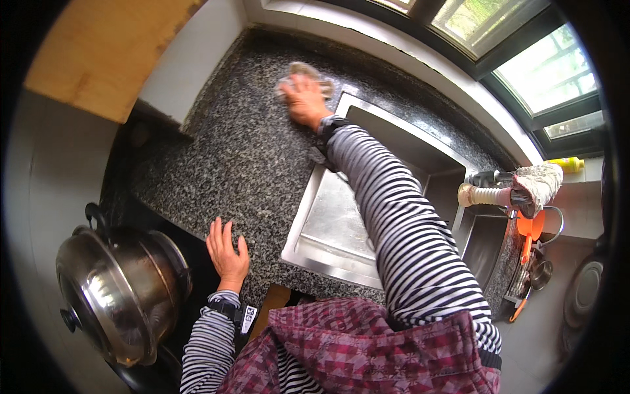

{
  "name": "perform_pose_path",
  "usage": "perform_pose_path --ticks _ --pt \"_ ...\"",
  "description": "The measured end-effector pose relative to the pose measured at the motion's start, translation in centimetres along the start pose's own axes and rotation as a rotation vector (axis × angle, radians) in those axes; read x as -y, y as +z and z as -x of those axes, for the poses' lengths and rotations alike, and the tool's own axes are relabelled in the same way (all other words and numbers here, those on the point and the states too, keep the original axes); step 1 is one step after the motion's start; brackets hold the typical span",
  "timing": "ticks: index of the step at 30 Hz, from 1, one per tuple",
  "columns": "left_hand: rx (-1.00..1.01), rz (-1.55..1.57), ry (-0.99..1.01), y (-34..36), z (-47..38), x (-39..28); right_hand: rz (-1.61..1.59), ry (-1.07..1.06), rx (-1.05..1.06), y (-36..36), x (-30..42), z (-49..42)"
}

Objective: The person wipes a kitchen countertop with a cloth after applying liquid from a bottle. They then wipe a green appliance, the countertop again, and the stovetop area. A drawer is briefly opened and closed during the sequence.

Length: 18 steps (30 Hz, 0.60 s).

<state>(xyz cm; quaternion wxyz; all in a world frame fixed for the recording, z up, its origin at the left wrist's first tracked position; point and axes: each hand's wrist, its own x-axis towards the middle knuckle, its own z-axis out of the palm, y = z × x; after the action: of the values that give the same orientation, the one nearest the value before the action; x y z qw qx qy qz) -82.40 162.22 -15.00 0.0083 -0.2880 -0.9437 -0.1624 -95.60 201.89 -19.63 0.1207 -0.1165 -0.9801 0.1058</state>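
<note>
My right hand (306,102) reaches far across the speckled granite countertop (246,162) and presses a crumpled, light-coloured cloth (304,69) onto it near the back edge. The hand and cloth are slightly blurred, and the palm hides part of the cloth. Just right of that hand begins the rim of a stainless steel sink (300,221), which my striped right sleeve crosses. My left hand (229,258) rests at the counter's front edge with its fingers apart, holding nothing.
A large lidded steel pot (118,290) stands at the left by the counter's edge. Beyond the sink are a faucet with a flexible hose (485,194), a hanging rag (541,184) and an orange utensil (530,226). A wooden cabinet (103,54) overhangs the upper left; windows (546,69) line the back.
</note>
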Motion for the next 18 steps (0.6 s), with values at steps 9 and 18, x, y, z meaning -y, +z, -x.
perform_pose_path --ticks 9,18 --pt "-0.003 -0.003 0.010 -0.1 -0.1 -0.1 -0.096 0.014 -0.061 -0.9 -5.6 0.7" --pt "-0.026 0.002 0.047 0.2 0.0 0.2 0.187 0.718 -0.264 -6.1 -18.2 15.0"
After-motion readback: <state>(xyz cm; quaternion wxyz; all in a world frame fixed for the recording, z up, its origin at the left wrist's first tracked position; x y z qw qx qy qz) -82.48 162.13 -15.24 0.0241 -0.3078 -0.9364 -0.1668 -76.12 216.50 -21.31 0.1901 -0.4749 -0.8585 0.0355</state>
